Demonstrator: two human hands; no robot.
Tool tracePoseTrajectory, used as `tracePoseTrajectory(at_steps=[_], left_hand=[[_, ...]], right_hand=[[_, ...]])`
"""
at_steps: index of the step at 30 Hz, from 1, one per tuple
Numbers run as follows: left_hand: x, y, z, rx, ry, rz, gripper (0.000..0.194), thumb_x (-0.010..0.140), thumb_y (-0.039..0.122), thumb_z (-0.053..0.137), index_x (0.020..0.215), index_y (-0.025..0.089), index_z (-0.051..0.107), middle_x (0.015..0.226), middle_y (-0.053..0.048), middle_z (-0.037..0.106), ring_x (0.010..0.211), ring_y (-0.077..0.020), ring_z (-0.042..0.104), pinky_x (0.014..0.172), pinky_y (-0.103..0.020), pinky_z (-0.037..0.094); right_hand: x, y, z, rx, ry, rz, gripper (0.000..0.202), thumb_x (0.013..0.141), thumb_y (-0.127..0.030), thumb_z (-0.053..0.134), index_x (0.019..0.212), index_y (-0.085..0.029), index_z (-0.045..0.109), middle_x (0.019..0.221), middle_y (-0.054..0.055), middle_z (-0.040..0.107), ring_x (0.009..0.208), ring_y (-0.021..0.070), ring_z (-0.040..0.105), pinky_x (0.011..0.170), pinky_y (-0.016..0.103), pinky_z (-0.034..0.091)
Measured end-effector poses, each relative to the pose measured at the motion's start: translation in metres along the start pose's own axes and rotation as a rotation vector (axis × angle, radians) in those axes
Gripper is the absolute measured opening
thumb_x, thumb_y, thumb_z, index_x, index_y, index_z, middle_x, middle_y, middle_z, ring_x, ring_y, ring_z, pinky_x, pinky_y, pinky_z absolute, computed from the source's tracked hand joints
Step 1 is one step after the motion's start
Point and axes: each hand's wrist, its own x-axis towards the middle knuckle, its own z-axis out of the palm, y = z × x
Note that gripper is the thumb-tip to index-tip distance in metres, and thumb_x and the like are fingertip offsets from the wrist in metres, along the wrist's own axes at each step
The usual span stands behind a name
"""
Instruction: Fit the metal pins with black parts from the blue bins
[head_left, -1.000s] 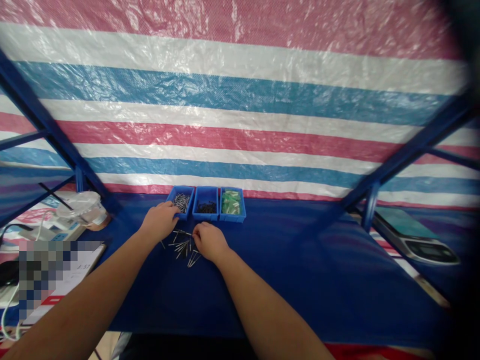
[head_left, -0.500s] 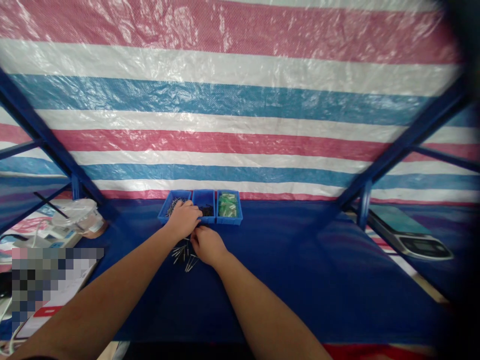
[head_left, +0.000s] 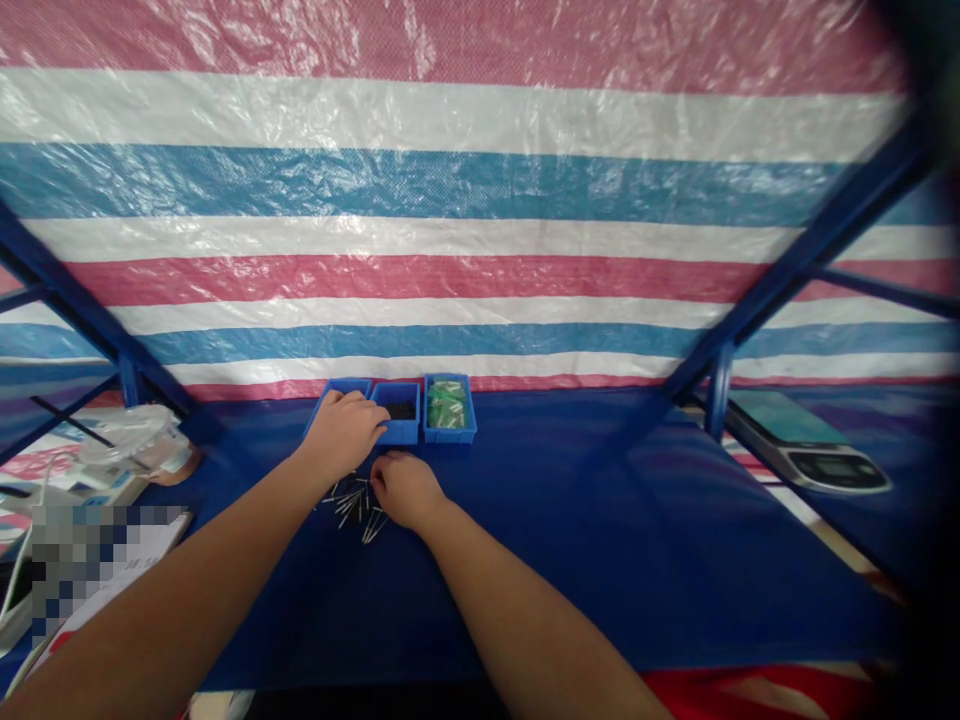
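1. The striped sheet (head_left: 480,280) in red, white and blue rises in front of you, behind the far edge of the desk.
2. Your desk (head_left: 570,540) is dark blue, its near edge running just in front of your body.
3. The blue frame (head_left: 817,245) slants up on both sides, meeting the desk near its far left and far right corners.
4. Past the right edge, near the far right corner, you have the scale (head_left: 802,435).
5. By the far left corner sits a clear, lidded tub (head_left: 142,440); its contents are too blurred to name.
6. Your left hand (head_left: 343,430) is over the left bin, fingertips reaching toward the middle one. You cannot tell from this view whether those fingers are apart or closed on anything.
7. Your right hand (head_left: 405,490) is low over the desk in front of the bins, fingers curled in at the right side of the pins. Whether they pinch one cannot be told.
8. Three blue bins stand in a row along the far edge, left of its middle: the left bin (head_left: 349,384), mostly hidden by your hand, the middle bin (head_left: 397,433) and the right bin (head_left: 450,436).
9. Green packets (head_left: 448,405) fill the right bin.
10. The pins (head_left: 354,500) lie loosely fanned on the desk, between the bins and the near edge, toward the left edge.
11. Dark bits (head_left: 401,410) lie in the middle bin.
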Motion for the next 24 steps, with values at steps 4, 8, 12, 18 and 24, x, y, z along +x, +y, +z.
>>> tracePoseTrajectory(at_steps=[4, 8, 12, 18, 24], left_hand=[[0.001, 0.001, 0.005, 0.009, 0.001, 0.006, 0.019, 0.095, 0.029, 0.056, 0.099, 0.023, 0.073, 0.097, -0.005, 0.074, 0.099, -0.0278, 0.058, 0.084, -0.043, 0.031], [0.005, 0.0, 0.016, 0.012, -0.006, -0.011, 0.018, 0.094, 0.028, 0.057, 0.097, 0.023, 0.073, 0.095, -0.006, 0.074, 0.098, -0.0287, 0.058, 0.083, -0.043, 0.031], [0.008, -0.004, 0.028, 0.0, -0.045, -0.026, 0.015, 0.091, 0.025, 0.058, 0.093, 0.023, 0.073, 0.094, -0.006, 0.075, 0.099, -0.0288, 0.058, 0.084, -0.044, 0.031], [0.01, -0.007, 0.04, -0.049, -0.06, -0.011, 0.013, 0.089, 0.025, 0.059, 0.092, 0.024, 0.071, 0.095, -0.004, 0.074, 0.099, -0.0279, 0.057, 0.085, -0.044, 0.031], [0.01, -0.011, 0.043, -0.066, -0.073, 0.028, 0.012, 0.09, 0.026, 0.059, 0.093, 0.024, 0.07, 0.096, -0.004, 0.073, 0.1, -0.027, 0.055, 0.085, -0.043, 0.032]], right_hand=[[0.0, 0.0, 0.0, 0.004, 0.014, -0.001, 0.018, 0.092, -0.026, 0.053, 0.093, -0.018, 0.07, 0.098, 0.009, 0.07, 0.089, 0.0203, 0.064, 0.077, 0.029, 0.046], [0.0, 0.0, -0.002, 0.002, 0.008, -0.012, 0.018, 0.092, -0.026, 0.053, 0.093, -0.017, 0.07, 0.1, 0.009, 0.07, 0.091, 0.0207, 0.064, 0.08, 0.029, 0.046], [0.0, 0.0, -0.001, -0.019, -0.014, -0.016, 0.019, 0.093, -0.025, 0.053, 0.093, -0.017, 0.07, 0.099, 0.01, 0.07, 0.092, 0.0215, 0.064, 0.081, 0.03, 0.047], [0.0, 0.0, 0.001, -0.051, -0.002, -0.024, 0.021, 0.094, -0.025, 0.05, 0.094, -0.015, 0.069, 0.099, 0.012, 0.071, 0.093, 0.0222, 0.065, 0.083, 0.03, 0.047], [-0.001, -0.001, -0.001, -0.036, -0.028, -0.036, 0.019, 0.093, -0.023, 0.053, 0.096, -0.015, 0.07, 0.101, 0.012, 0.071, 0.095, 0.0218, 0.064, 0.086, 0.031, 0.047]])
